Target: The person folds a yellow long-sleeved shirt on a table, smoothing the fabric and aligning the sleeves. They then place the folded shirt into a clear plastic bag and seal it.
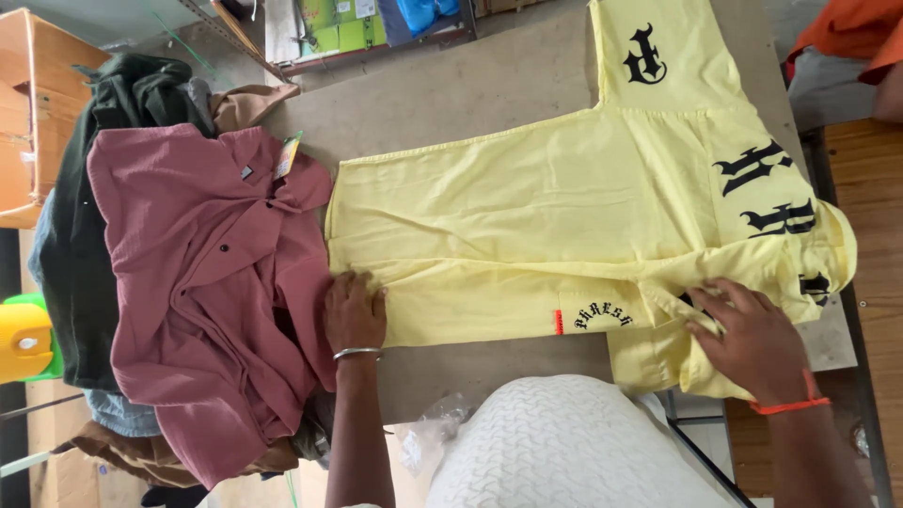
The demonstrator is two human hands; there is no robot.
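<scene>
A pale yellow T-shirt (564, 216) with black lettering lies spread flat on a grey table (451, 94), one sleeve reaching toward the far edge. My left hand (355, 312), with a metal bangle on the wrist, presses flat on the shirt's hem at its left near corner. My right hand (752, 339), with an orange thread around the wrist, rests fingers down on the folded near side of the shirt beside the collar end. Neither hand grips anything.
A heap of clothes sits at the table's left: a dusty-pink shirt (207, 282) on top, dark green (103, 188) and brown garments beneath. A clear plastic bag (423, 433) lies at the near edge. A wooden box (38, 103) stands far left, orange cloth (847, 28) top right.
</scene>
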